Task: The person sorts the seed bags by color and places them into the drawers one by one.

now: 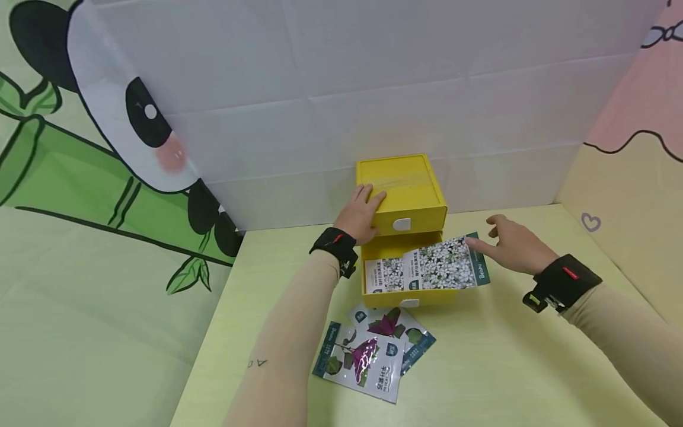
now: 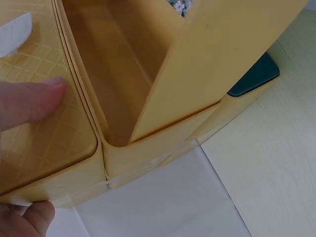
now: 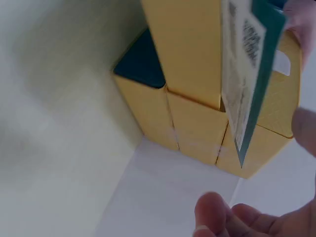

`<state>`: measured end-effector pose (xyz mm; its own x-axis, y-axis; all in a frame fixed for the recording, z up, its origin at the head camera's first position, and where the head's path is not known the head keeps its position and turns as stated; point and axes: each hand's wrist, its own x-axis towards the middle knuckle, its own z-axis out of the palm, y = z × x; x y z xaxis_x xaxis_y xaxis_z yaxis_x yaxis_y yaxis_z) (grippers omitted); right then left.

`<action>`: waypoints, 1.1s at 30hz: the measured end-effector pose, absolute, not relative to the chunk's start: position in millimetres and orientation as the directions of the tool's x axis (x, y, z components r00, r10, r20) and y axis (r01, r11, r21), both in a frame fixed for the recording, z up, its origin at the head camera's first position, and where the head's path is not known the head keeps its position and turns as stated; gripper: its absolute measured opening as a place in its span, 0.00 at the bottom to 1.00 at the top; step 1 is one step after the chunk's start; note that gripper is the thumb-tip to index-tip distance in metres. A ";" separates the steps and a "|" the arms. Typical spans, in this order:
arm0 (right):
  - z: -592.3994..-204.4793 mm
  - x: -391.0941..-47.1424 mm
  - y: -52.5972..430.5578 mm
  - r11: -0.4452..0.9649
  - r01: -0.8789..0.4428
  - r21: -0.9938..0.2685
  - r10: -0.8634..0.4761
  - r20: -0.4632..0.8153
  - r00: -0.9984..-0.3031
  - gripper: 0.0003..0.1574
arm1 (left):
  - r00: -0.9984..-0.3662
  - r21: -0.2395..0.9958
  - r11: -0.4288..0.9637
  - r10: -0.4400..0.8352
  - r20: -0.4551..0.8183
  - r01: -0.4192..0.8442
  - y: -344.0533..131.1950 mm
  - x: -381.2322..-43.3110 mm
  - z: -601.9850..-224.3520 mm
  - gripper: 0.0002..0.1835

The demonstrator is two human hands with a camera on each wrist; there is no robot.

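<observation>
My left hand (image 1: 358, 218) holds the left front corner of a yellow drawer box (image 1: 397, 178), its thumb on the top drawer's front panel in the left wrist view. Below that panel, a yellow drawer (image 1: 368, 301) with a white tab is pulled out. Inside lies a white-flower seed packet (image 1: 385, 276); a second, larger-looking seed packet (image 1: 447, 264) overlaps it and sticks out over the right wall. My right hand (image 1: 517, 243) is beside this packet's dark green end. In the right wrist view the packet's edge (image 3: 256, 89) shows between the parted thumb and fingers.
Two seed packets with purple leaves, one (image 1: 363, 365) partly over the other (image 1: 411, 332), lie on the table (image 1: 507, 367) before the drawer. A white cloth wall (image 1: 267, 166) stands behind the box, with printed cloth walls at both sides.
</observation>
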<state>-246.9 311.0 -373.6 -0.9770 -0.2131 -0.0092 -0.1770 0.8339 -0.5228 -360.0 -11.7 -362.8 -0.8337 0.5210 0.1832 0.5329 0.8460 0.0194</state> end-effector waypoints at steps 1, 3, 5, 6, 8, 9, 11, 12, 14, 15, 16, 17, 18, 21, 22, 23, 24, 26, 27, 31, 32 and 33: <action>-373.9 -245.0 312.0 0.824 -0.147 -0.548 -0.196 -0.032 -0.980 0.56 | -0.834 0.017 0.847 0.520 0.183 0.531 -11.8 -360.0 -362.9 0.49; -376.3 -241.5 312.9 0.795 -0.103 -0.598 -0.195 -0.090 -0.977 0.52 | -0.836 0.017 0.849 0.516 0.185 0.528 -12.0 -359.8 -362.8 0.48; -382.0 -238.7 312.7 0.749 -0.072 -0.659 -0.217 -0.140 -0.966 0.48 | -0.838 0.019 0.851 0.513 0.186 0.525 -12.4 -359.3 -362.5 0.48; -385.2 -237.6 311.9 0.720 -0.055 -0.692 -0.229 -0.162 -0.960 0.45 | -0.839 0.019 0.852 0.511 0.185 0.523 -12.7 -359.3 -362.4 0.48; -390.7 -235.0 309.2 0.656 -0.030 -0.754 -0.258 -0.187 -0.948 0.39 | -0.840 0.018 0.853 0.510 0.186 0.522 -13.1 -359.1 -361.9 0.48; -393.3 -234.3 308.1 0.629 -0.023 -0.777 -0.269 -0.190 -0.944 0.37 | -0.840 0.018 0.853 0.510 0.184 0.522 -13.3 -358.7 -361.5 0.48; -396.6 -233.5 306.0 0.581 -0.012 -0.814 -0.284 -0.188 -0.940 0.32 | -0.839 0.019 0.852 0.512 0.183 0.523 -13.6 -358.3 -361.0 0.48; -397.2 -233.2 305.2 0.564 -0.011 -0.826 -0.291 -0.186 -0.939 0.31 | -0.839 0.020 0.851 0.513 0.183 0.525 -13.9 -358.3 -361.1 0.48; -397.7 -233.8 304.7 0.546 -0.015 -0.838 -0.298 -0.178 -0.938 0.28 | -0.837 0.022 0.849 0.516 0.181 0.528 -14.6 -358.2 -361.3 0.48; -397.6 -234.4 304.6 0.542 -0.019 -0.840 -0.297 -0.171 -0.939 0.27 | -0.837 0.023 0.849 0.516 0.180 0.528 -15.0 -358.5 -361.6 0.48; -397.3 -235.0 304.7 0.543 -0.027 -0.839 -0.296 -0.162 -0.941 0.26 | -0.836 0.023 0.848 0.517 0.181 0.529 -15.3 -359.0 -362.2 0.48; -396.8 -235.8 304.9 0.547 -0.036 -0.836 -0.294 -0.152 -0.944 0.26 | -0.836 0.022 0.848 0.518 0.181 0.530 -15.7 -359.3 -362.6 0.48; -396.2 -236.7 305.1 0.552 -0.046 -0.833 -0.291 -0.141 -0.946 0.25 | -0.835 0.023 0.847 0.519 0.181 0.531 -15.8 -359.5 -362.9 0.48; -394.7 -239.4 305.1 0.573 -0.076 -0.816 -0.287 -0.112 -0.951 0.25 | -0.834 0.024 0.846 0.520 0.183 0.533 -16.1 -359.5 -363.4 0.48; -394.3 -240.3 304.9 0.579 -0.085 -0.811 -0.287 -0.106 -0.952 0.26 | -0.834 0.024 0.845 0.521 0.184 0.534 -16.1 -359.1 -363.0 0.48; -393.9 -241.0 304.5 0.585 -0.090 -0.806 -0.286 -0.101 -0.953 0.26 | -0.833 0.022 0.845 0.522 0.183 0.534 -16.1 -359.2 -363.0 0.48; -393.5 -241.3 303.9 0.591 -0.094 -0.801 -0.285 -0.098 -0.954 0.27 | -0.833 0.021 0.845 0.522 0.181 0.534 -16.0 -359.0 -363.0 0.48; -392.9 -241.8 302.4 0.604 -0.099 -0.791 -0.282 -0.097 -0.954 0.27 | -0.833 0.016 0.845 0.523 0.178 0.534 -15.9 -358.8 -362.8 0.48; -392.5 -241.6 301.3 0.608 -0.099 -0.787 -0.280 -0.096 -0.955 0.27 | -0.833 0.014 0.845 0.524 0.177 0.535 -15.8 -358.8 -362.7 0.48; -391.8 -240.4 296.5 0.623 -0.108 -0.775 -0.280 -0.092 -0.955 0.27 | -0.835 0.011 0.847 0.522 0.175 0.532 -15.5 -358.9 -362.3 0.48; -391.8 -239.9 295.3 0.625 -0.111 -0.773 -0.281 -0.090 -0.955 0.27 | -0.835 0.013 0.847 0.521 0.176 0.531 -15.4 -358.7 -362.0 0.48; -391.9 -239.6 294.2 0.625 -0.114 -0.772 -0.282 -0.087 -0.955 0.27 | -0.837 0.014 0.848 0.519 0.174 0.529 -15.4 -358.7 -361.8 0.48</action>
